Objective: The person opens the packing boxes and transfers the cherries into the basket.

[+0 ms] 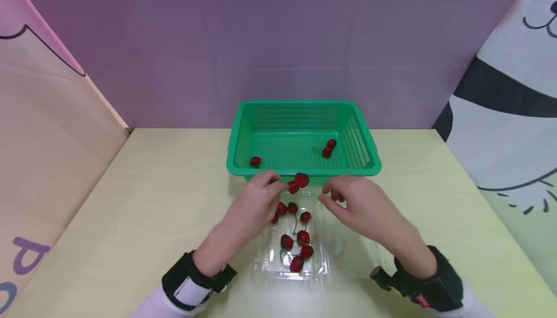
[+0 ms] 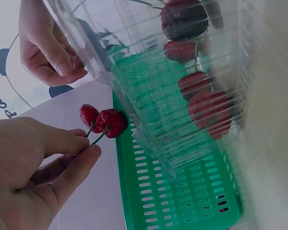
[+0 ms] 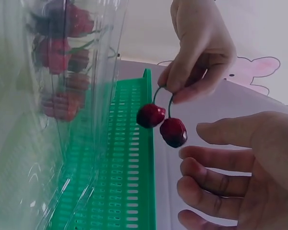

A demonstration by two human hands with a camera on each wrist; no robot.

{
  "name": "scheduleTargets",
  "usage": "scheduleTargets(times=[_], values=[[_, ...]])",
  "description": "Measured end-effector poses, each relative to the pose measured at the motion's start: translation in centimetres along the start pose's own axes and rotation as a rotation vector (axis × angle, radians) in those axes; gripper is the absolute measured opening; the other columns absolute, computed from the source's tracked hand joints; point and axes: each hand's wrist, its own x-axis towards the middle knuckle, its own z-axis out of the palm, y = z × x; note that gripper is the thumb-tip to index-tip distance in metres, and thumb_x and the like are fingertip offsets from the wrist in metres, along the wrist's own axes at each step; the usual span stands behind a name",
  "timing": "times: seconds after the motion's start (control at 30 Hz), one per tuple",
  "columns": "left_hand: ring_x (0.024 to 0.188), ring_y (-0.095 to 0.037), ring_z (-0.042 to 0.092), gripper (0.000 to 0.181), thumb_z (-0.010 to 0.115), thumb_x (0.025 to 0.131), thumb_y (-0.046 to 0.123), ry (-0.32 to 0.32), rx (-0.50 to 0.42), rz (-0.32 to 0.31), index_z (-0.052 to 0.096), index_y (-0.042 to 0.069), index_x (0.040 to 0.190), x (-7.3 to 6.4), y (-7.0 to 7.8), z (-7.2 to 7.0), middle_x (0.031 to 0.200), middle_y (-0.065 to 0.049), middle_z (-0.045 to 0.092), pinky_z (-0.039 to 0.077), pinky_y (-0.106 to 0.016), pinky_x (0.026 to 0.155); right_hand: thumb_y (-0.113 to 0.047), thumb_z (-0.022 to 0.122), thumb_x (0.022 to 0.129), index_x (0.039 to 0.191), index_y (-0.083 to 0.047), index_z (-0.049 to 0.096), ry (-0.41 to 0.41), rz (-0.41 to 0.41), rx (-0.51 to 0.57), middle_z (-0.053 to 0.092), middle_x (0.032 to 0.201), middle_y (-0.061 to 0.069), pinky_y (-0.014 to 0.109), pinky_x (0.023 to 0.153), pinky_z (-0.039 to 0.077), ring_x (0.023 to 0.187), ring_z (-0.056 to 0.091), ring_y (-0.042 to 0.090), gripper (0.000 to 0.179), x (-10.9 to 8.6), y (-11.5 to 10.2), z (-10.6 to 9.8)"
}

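Note:
Between thumb and fingertips, my left hand (image 1: 254, 202) pinches the green stems of a pair of cherries (image 2: 111, 123). The two dark red fruits hang just above the far end of a clear plastic box (image 1: 319, 260), near the basket's front rim. Facing them from the right is my right hand (image 3: 230, 167), its fingers spread and relaxed, touching nothing; a small gap separates it from the pair. Several cherries (image 1: 303, 237) with stems lie inside the clear box, some partly hidden behind my left hand.
A green plastic basket (image 1: 300, 170) stands behind the box. In it, two cherries (image 1: 327, 152) lie at the right and one cherry (image 1: 256, 161) at the front left. The box's clear lid (image 1: 352, 255) seems to lie open to the right on the pale table (image 1: 174, 187).

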Motion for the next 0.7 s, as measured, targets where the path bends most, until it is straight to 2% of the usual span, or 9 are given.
scheduleTargets(times=[0.2, 0.47, 0.57, 0.7], values=[[0.084, -0.018, 0.061, 0.02, 0.073, 0.08, -0.012, 0.084, -0.02, 0.006, 0.074, 0.0, 0.095, 0.1, -0.1, -0.2, 0.093, -0.006, 0.059, 0.048, -0.016, 0.077, -0.021, 0.075, 0.088, 0.09, -0.016, 0.069, -0.022, -0.022, -0.005, 0.054, 0.074, -0.016, 0.018, 0.061, 0.045, 0.067, 0.052, 0.002, 0.008, -0.2, -0.5, 0.1], [0.082, -0.022, 0.063, 0.018, 0.073, 0.079, -0.014, 0.259, -0.06, 0.022, 0.073, -0.003, 0.093, 0.3, -0.4, -0.3, 0.093, -0.01, 0.059, 0.049, -0.015, 0.074, -0.022, 0.075, 0.087, 0.092, -0.014, 0.069, -0.074, -0.052, -0.016, 0.056, 0.076, -0.014, 0.017, 0.062, 0.045, 0.067, 0.056, 0.006, 0.011, -0.4, -1.2, 0.3], [0.082, -0.022, 0.064, 0.017, 0.073, 0.079, -0.014, 0.294, -0.065, -0.004, 0.074, -0.004, 0.093, 0.4, -0.6, -0.5, 0.092, -0.01, 0.059, 0.05, -0.015, 0.074, -0.023, 0.077, 0.086, 0.093, -0.013, 0.07, -0.1, -0.056, -0.02, 0.058, 0.079, -0.013, 0.018, 0.064, 0.047, 0.07, 0.058, 0.006, 0.013, -0.5, -1.5, 0.4], [0.084, -0.022, 0.066, 0.016, 0.073, 0.081, -0.012, 0.307, -0.065, -0.07, 0.074, -0.004, 0.095, 0.4, -0.9, -0.8, 0.095, -0.009, 0.059, 0.049, -0.013, 0.075, -0.027, 0.077, 0.086, 0.097, -0.014, 0.071, -0.151, -0.062, -0.041, 0.062, 0.084, -0.012, 0.021, 0.069, 0.049, 0.077, 0.061, 0.007, 0.017, -0.6, -1.9, 0.8]])
